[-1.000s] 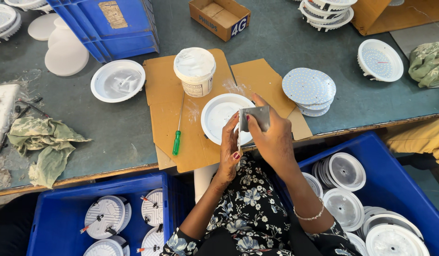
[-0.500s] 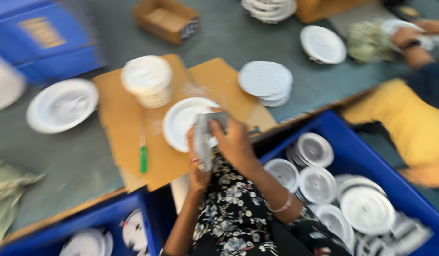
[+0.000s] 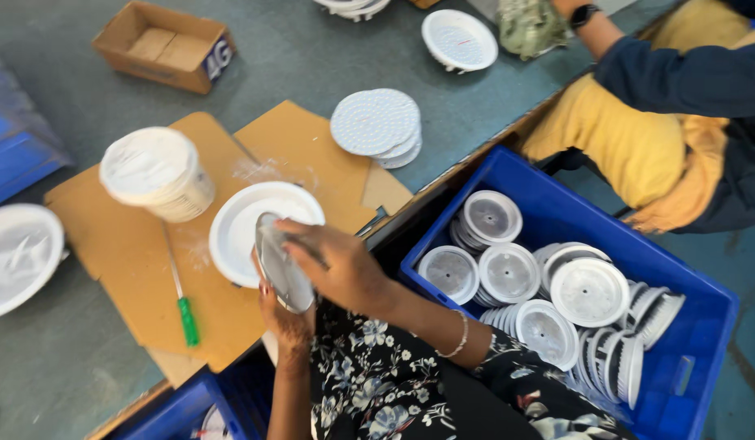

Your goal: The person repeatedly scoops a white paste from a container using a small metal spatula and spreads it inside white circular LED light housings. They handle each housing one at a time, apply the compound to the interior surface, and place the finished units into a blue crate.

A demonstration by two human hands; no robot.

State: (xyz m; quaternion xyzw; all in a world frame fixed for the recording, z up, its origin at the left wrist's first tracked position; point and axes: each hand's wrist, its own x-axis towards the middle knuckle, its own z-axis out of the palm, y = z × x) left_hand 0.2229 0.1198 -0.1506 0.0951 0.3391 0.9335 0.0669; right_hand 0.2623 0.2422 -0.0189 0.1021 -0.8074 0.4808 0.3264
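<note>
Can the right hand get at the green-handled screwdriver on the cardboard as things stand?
Probably not freely: the right hand grips a round grey disc together with the left hand. The green-handled screwdriver lies uncovered on the cardboard, on the left hand's side.

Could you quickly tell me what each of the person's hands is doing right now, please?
Left hand: closed on the lower edge of the round grey disc, holding it from below.
Right hand: fingers curled over the same disc, gripping it from the side.
</note>
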